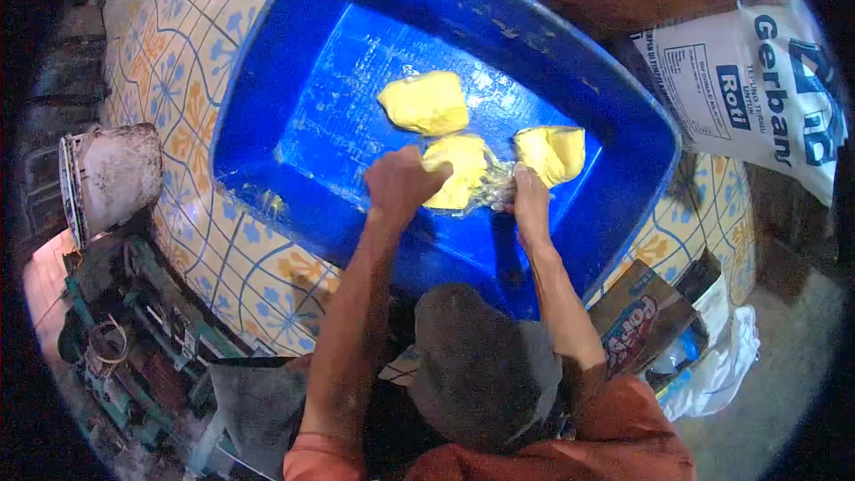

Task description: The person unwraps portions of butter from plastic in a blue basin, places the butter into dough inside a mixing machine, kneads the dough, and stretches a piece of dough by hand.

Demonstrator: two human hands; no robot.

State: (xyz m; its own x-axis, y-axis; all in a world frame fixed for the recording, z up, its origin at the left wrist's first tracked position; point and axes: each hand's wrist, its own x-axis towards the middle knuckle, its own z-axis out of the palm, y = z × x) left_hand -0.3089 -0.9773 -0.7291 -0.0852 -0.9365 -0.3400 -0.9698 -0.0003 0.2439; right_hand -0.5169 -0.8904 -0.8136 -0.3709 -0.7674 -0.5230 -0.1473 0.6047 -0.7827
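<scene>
Three soft yellow lumps lie in a large blue tub (356,62). The middle yellow lump (459,169) has clear plastic film (499,185) bunched along its right side. My left hand (398,183) is closed at that lump's left edge, thumb against it; what the fingers grip is partly hidden. On the other side my right hand (531,203) is closed on the crumpled film, just below the right yellow lump (552,154). Farther up in the tub, touched by neither hand, sits the upper yellow lump (427,102).
A white printed flour sack (739,89) stands beyond the tub's right side. Near my right arm are a cardboard box (646,312) and a white plastic bag (726,365). A dirty white bucket (116,174) and dark green metal equipment (134,338) are on the left, by the patterned tile floor (191,53).
</scene>
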